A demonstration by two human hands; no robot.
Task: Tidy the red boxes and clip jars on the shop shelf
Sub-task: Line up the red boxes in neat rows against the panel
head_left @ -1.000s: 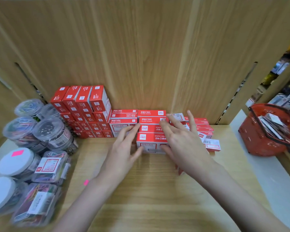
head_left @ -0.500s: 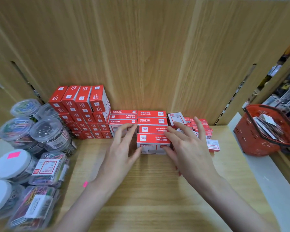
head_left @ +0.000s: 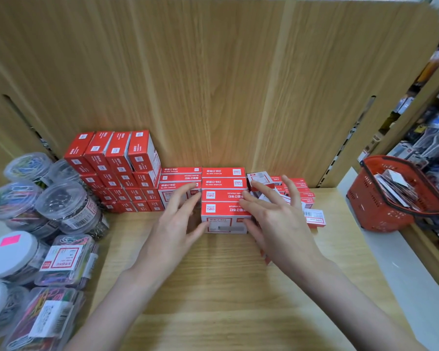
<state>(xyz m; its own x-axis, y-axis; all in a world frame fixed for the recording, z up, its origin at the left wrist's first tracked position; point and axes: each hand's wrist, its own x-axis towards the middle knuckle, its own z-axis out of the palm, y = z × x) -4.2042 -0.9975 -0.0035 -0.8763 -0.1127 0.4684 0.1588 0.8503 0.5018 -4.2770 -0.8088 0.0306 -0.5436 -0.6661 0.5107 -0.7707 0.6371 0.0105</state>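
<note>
A column of red staple boxes runs from the back panel toward me, with its front red box (head_left: pixel 223 216) at the shelf's middle. My left hand (head_left: pixel 173 229) rests against that box's left side, thumb at its lower corner, fingers spread. Spread the same way, my right hand (head_left: pixel 281 224) presses its right side and covers part of a low pile of small red boxes (head_left: pixel 302 193). A taller stack of red boxes (head_left: pixel 117 171) stands at the back left. Clear clip jars (head_left: pixel 64 206) and tubs crowd the left edge.
One small red box (head_left: pixel 314 217) lies loose to the right of my right hand. A red shopping basket (head_left: pixel 380 206) holding packets sits on the white ledge at the right. The wooden shelf board (head_left: pixel 213 300) is bare in front of the boxes.
Both hands stay at the sides of the front red box. My right hand has shifted slightly right and back, and its fingers have spread more.
</note>
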